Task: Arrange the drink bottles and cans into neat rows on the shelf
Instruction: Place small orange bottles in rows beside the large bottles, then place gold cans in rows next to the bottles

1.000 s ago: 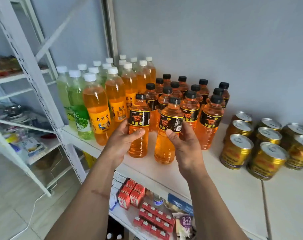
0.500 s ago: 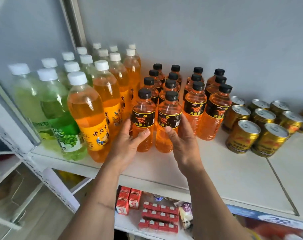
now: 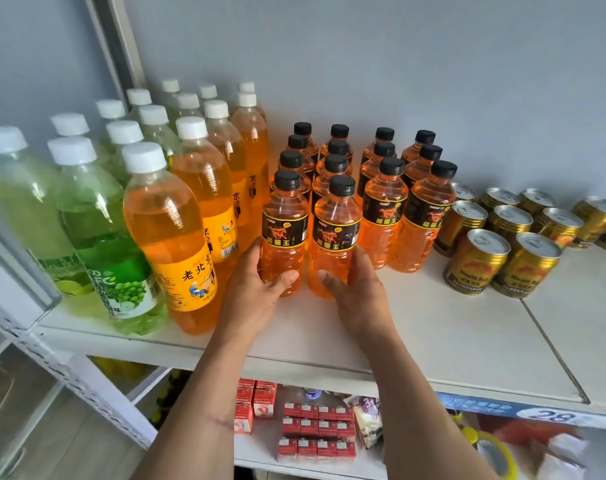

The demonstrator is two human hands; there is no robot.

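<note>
Small orange energy-drink bottles with black caps and black labels stand in rows on the white shelf [image 3: 450, 341]. My left hand [image 3: 256, 282] grips the front bottle of the leftmost row [image 3: 283, 220] near its base. My right hand [image 3: 353, 282] grips the front bottle of the second row [image 3: 334, 223] the same way. Both bottles stand upright on the shelf. Two more rows of the same bottles [image 3: 426, 216] stand to the right. Tall white-capped bottles, orange [image 3: 170, 233] and green [image 3: 100, 230], fill the left side. Gold cans [image 3: 474, 261] stand at the right.
Bare shelf surface lies in front of the bottles and cans, with a seam [image 3: 551, 344] running toward the front edge. A lower shelf holds red cartons [image 3: 315, 431] and packets. A white metal upright [image 3: 14, 289] frames the left end. The grey wall is close behind.
My hands have slid lower on the two front bottles, which now stand further back, closing up to their rows. The view has moved closer and more to the right.
</note>
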